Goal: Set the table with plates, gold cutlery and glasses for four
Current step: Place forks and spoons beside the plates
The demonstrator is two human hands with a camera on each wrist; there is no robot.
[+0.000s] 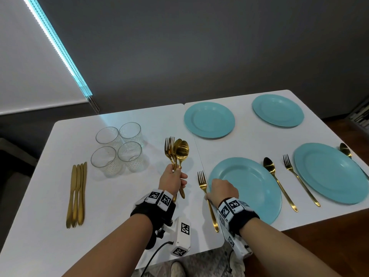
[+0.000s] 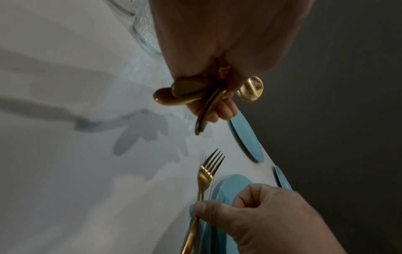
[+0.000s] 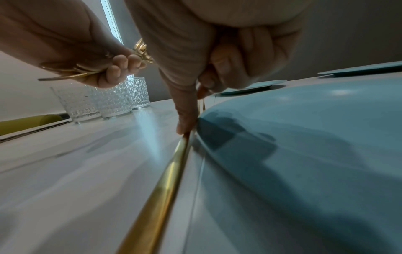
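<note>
My left hand [image 1: 175,179] is raised above the white table [image 1: 123,206] and grips a bundle of gold forks and spoons [image 1: 177,151] upright, their handle ends [image 2: 185,93] sticking out below the fist. My right hand [image 1: 216,189] pinches the handle of a gold fork [image 1: 203,183], which lies flat just left of the near-left teal plate [image 1: 251,188]; the thumb [image 3: 185,120] presses on the handle [image 3: 165,171]. A spoon [image 1: 279,183] and a fork [image 1: 299,178] lie between that plate and the near-right plate [image 1: 329,172].
Two more teal plates [image 1: 209,119] [image 1: 278,110] sit at the far side. Another spoon [image 1: 345,149] lies beyond the near-right plate. Several clear glasses [image 1: 117,148] cluster at the left, with several gold knives [image 1: 76,193] laid side by side beside them.
</note>
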